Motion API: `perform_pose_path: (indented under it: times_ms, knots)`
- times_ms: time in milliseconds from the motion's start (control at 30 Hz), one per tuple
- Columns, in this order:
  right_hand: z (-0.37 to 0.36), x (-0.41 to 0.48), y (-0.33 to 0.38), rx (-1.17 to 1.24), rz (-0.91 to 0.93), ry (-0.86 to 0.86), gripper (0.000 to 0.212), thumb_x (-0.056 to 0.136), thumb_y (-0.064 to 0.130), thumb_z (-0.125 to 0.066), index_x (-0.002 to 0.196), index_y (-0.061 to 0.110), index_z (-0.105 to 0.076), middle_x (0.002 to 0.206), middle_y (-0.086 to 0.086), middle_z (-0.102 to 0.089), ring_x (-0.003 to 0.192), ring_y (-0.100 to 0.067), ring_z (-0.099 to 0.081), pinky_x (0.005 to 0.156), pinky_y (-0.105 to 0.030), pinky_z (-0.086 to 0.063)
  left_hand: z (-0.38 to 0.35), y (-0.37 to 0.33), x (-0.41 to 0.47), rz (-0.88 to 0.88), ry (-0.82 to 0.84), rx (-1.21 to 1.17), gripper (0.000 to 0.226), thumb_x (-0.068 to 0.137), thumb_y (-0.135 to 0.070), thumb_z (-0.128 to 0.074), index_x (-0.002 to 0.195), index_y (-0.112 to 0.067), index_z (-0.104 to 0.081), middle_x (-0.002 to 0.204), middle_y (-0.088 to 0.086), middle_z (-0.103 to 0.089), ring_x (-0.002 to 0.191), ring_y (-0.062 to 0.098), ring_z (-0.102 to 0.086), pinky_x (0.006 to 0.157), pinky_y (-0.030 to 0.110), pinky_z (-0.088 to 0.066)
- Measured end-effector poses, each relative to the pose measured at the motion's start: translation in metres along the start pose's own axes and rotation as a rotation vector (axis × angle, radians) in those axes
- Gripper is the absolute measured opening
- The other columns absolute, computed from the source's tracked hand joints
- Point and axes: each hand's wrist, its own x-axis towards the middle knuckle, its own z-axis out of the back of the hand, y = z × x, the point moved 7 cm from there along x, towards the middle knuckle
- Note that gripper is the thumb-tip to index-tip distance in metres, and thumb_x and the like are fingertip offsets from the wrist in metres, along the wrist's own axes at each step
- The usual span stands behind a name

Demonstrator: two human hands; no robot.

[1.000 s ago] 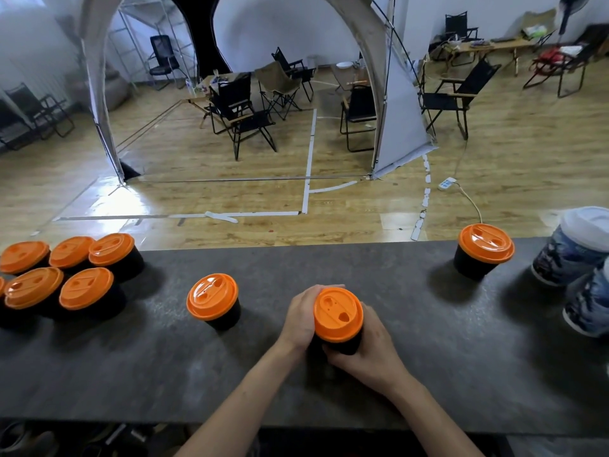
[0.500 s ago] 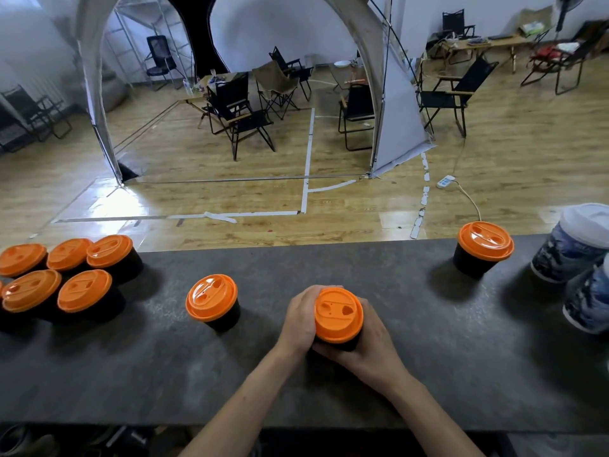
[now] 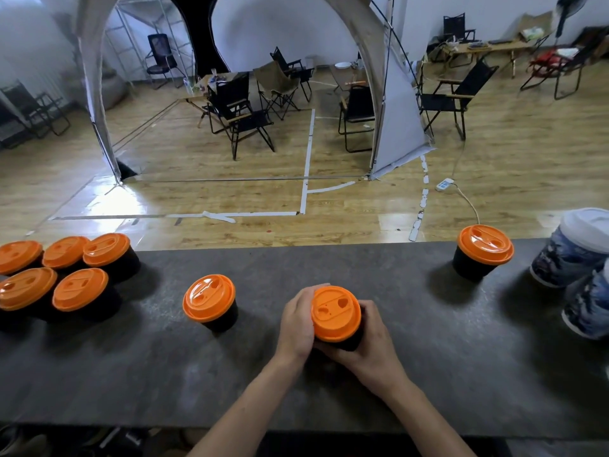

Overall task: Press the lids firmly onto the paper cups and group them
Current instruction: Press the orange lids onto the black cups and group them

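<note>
Hardly anything has moved over the last second: the held cup (image 3: 352, 341) sits at the same spot just below centre of the frame, and only my right fingers (image 3: 366, 306) seem to have crept a little further round its far side. My left hand (image 3: 296, 321) wraps the cup's left flank and my right hand (image 3: 372, 351) cradles the right and near sides, both curled tight on the black body, neither one on top of the orange lid (image 3: 336, 313). The lid faces slightly toward me, so the cup looks tipped; I cannot tell whether its base is flat on the counter (image 3: 131, 374) or lifted.

Since so little has changed, I read this as a squeeze-and-check rather than a carry: the lid looks seated all round the part of the rim I can see (the far edge is hidden by my fingers).

What remains is the grouping. The cluster of five lidded cups (image 3: 80, 288) is packed together at the left edge, one loose cup (image 3: 211, 301) stands between it and my hands, and another lone cup (image 3: 484, 249) waits well apart at the right, near two patterned cups with white lids (image 3: 573, 249). My guess is that this one goes left next, sliding past the loose cup without knocking it.
</note>
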Motion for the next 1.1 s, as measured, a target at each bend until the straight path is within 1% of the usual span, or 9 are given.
perform_pose_path:
  times_ms: [167,333,467,567,633,767,967,1033,1100]
  knots:
    - [-0.001,0.000,0.000,-0.039,0.039,0.061,0.064,0.063,0.047,-0.088,0.117,0.035,-0.055,0.111,0.017,-0.063,0.106,-0.005,-0.063,0.089,-0.033,-0.052,-0.006,-0.005,0.008,0.056,0.161,-0.016,0.049,0.091,-0.042,-0.043,0.110,-0.012,-0.077,0.109,0.003,-0.078,0.106,0.011,-0.071,0.087,0.014,-0.049]
    - [-0.004,0.000,0.002,-0.026,0.040,0.036,0.076,0.061,0.054,-0.093,0.122,0.036,-0.051,0.117,0.020,-0.059,0.111,-0.003,-0.062,0.089,-0.020,-0.049,-0.004,-0.003,-0.002,0.015,0.069,-0.029,0.048,0.091,-0.040,-0.043,0.106,-0.010,-0.077,0.105,0.003,-0.078,0.102,0.012,-0.071,0.084,0.015,-0.051]
    - [-0.002,0.001,0.000,-0.048,0.030,0.047,0.069,0.062,0.052,-0.091,0.117,0.038,-0.052,0.113,0.018,-0.062,0.107,-0.003,-0.062,0.087,-0.027,-0.052,-0.002,-0.001,0.005,0.039,0.087,-0.017,0.046,0.089,-0.041,-0.045,0.107,-0.013,-0.078,0.110,0.001,-0.077,0.107,0.012,-0.070,0.090,0.020,-0.051]
    - [-0.001,0.000,0.001,-0.057,0.044,0.059,0.062,0.063,0.048,-0.088,0.114,0.036,-0.055,0.109,0.015,-0.062,0.104,-0.005,-0.063,0.086,-0.036,-0.053,-0.004,-0.005,0.009,0.033,0.149,-0.001,0.049,0.090,-0.038,-0.044,0.110,-0.008,-0.077,0.112,0.004,-0.077,0.108,0.012,-0.070,0.089,0.017,-0.050]
    - [-0.003,0.000,0.003,-0.052,0.054,0.070,0.067,0.064,0.049,-0.089,0.119,0.034,-0.054,0.113,0.016,-0.061,0.108,-0.005,-0.062,0.089,-0.034,-0.053,-0.005,-0.007,0.006,0.013,0.141,0.004,0.049,0.091,-0.036,-0.042,0.110,-0.008,-0.077,0.110,0.005,-0.077,0.106,0.012,-0.070,0.087,0.015,-0.050]
    - [-0.004,0.000,0.001,-0.027,0.040,0.052,0.084,0.058,0.055,-0.095,0.126,0.033,-0.051,0.120,0.019,-0.059,0.113,-0.001,-0.060,0.092,-0.022,-0.050,-0.003,-0.005,-0.002,-0.025,0.081,0.021,0.049,0.092,-0.039,-0.040,0.107,-0.011,-0.077,0.108,0.002,-0.077,0.104,0.010,-0.070,0.087,0.016,-0.051]
    - [-0.003,0.000,-0.002,-0.053,0.043,0.090,0.069,0.063,0.047,-0.088,0.122,0.035,-0.055,0.115,0.014,-0.062,0.110,-0.006,-0.061,0.092,-0.040,-0.052,-0.007,-0.005,0.003,0.030,0.193,0.004,0.053,0.094,-0.041,-0.038,0.112,-0.008,-0.076,0.112,0.005,-0.077,0.107,0.012,-0.070,0.091,0.017,-0.048]
    - [-0.005,0.000,0.000,-0.064,0.062,0.106,0.072,0.064,0.047,-0.087,0.127,0.035,-0.054,0.119,0.015,-0.061,0.113,-0.005,-0.059,0.096,-0.039,-0.051,-0.009,-0.008,0.000,0.014,0.216,0.012,0.055,0.096,-0.039,-0.035,0.112,-0.007,-0.076,0.109,0.002,-0.078,0.105,0.010,-0.071,0.088,0.013,-0.048]
    - [-0.006,0.000,0.002,-0.060,0.070,0.098,0.082,0.062,0.053,-0.091,0.132,0.035,-0.051,0.123,0.018,-0.060,0.117,-0.003,-0.059,0.097,-0.031,-0.050,-0.007,-0.009,-0.005,-0.013,0.178,0.015,0.053,0.096,-0.039,-0.036,0.110,-0.009,-0.076,0.107,0.001,-0.078,0.103,0.009,-0.071,0.086,0.013,-0.049]
